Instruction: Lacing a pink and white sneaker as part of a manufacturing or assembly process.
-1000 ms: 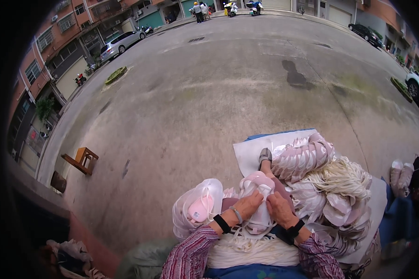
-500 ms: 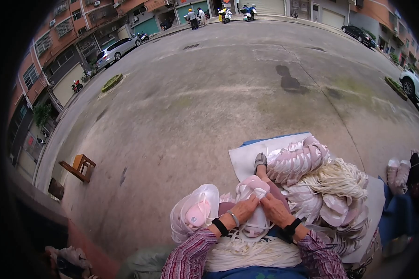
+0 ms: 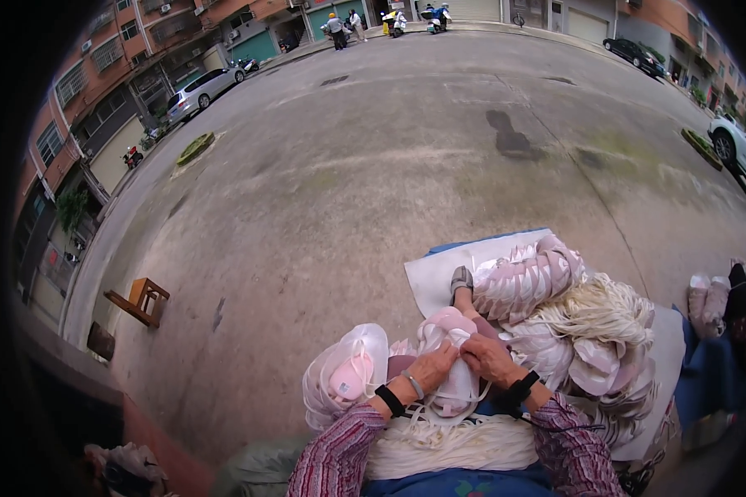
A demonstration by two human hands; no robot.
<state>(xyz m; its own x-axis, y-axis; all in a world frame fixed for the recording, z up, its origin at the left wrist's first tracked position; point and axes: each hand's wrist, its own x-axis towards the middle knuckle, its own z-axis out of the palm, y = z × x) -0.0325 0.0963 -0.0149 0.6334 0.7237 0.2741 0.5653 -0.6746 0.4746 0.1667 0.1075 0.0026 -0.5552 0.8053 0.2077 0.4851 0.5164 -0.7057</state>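
Note:
Over my lap lies a pale pink and white shoe upper [image 3: 451, 318], its rounded toe pointing away from me. My left hand [image 3: 433, 369] and my right hand [image 3: 491, 361] meet on top of it, both with fingers pinched around a white shoelace [image 3: 462, 336]. A loop of lace hangs at the upper's near end. Fingers partly hide the eyelets. Left of my left hand sits another pink upper [image 3: 350, 378] with a white, sheer-looking edge and loose laces. A thick bundle of cream laces [image 3: 449, 447] lies across my lap, close under both wrists.
To the right, a white sheet [image 3: 668, 351] bears stacked pink uppers [image 3: 529, 280] and a heap of cream laces [image 3: 602, 311]. A small wooden stool [image 3: 146, 301] stands at left on the concrete. Farther off are parked cars, scooters and people.
Both hands have shifted slightly upward along the upper, still pinched close together. The whole view has tilted a little; the uppers and lace heaps look unchanged.

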